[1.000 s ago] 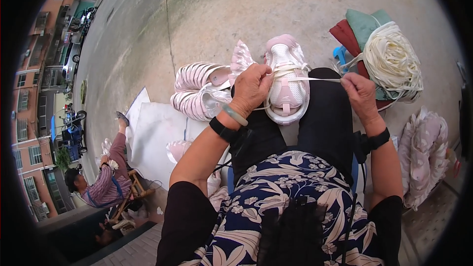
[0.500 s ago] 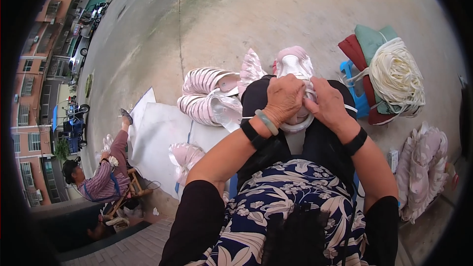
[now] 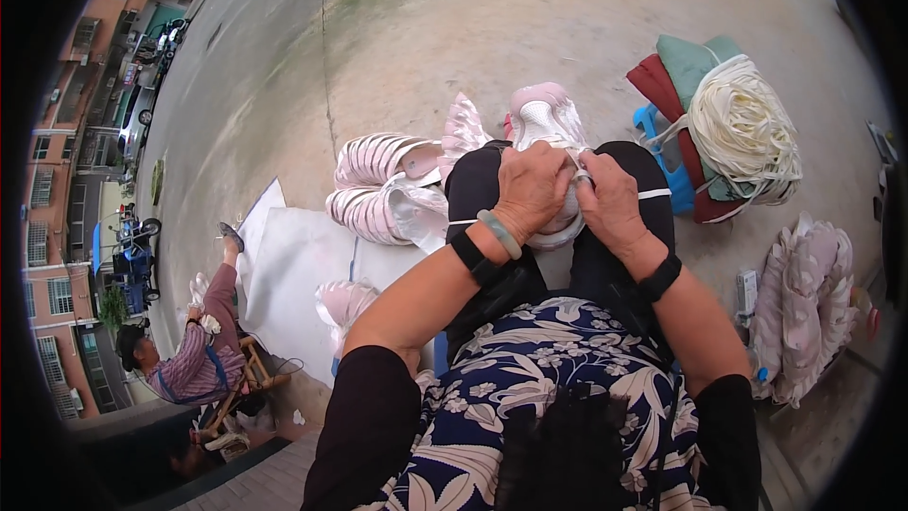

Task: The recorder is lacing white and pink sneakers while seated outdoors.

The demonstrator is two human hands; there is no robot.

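A pink and white sneaker [image 3: 547, 118] rests between my knees, toe pointing away from me. My left hand [image 3: 532, 187] is closed at its lacing, with fingers curled and the fingertips partly hidden. Close beside it, my right hand [image 3: 610, 194] pinches a white shoelace [image 3: 580, 174] between thumb and forefinger. The two hands nearly meet over the tongue, covering much of the shoe's middle. Left of my knees lie nested stacks of pink and white striped shoe uppers [image 3: 374, 213], with another upper [image 3: 462, 128] by my left knee.
A big bundle of cream laces [image 3: 745, 123] lies on red and green cloth over a blue stool [image 3: 670, 166]. More pink shoe parts [image 3: 804, 308] are piled at the right. White sheeting [image 3: 293, 260] covers ground at the left, where another person [image 3: 194, 355] sits on a chair.
My right hand has drawn in from a spread position to a pinch on the lace. My left hand stays at the lacing. The whole view has shifted slightly.
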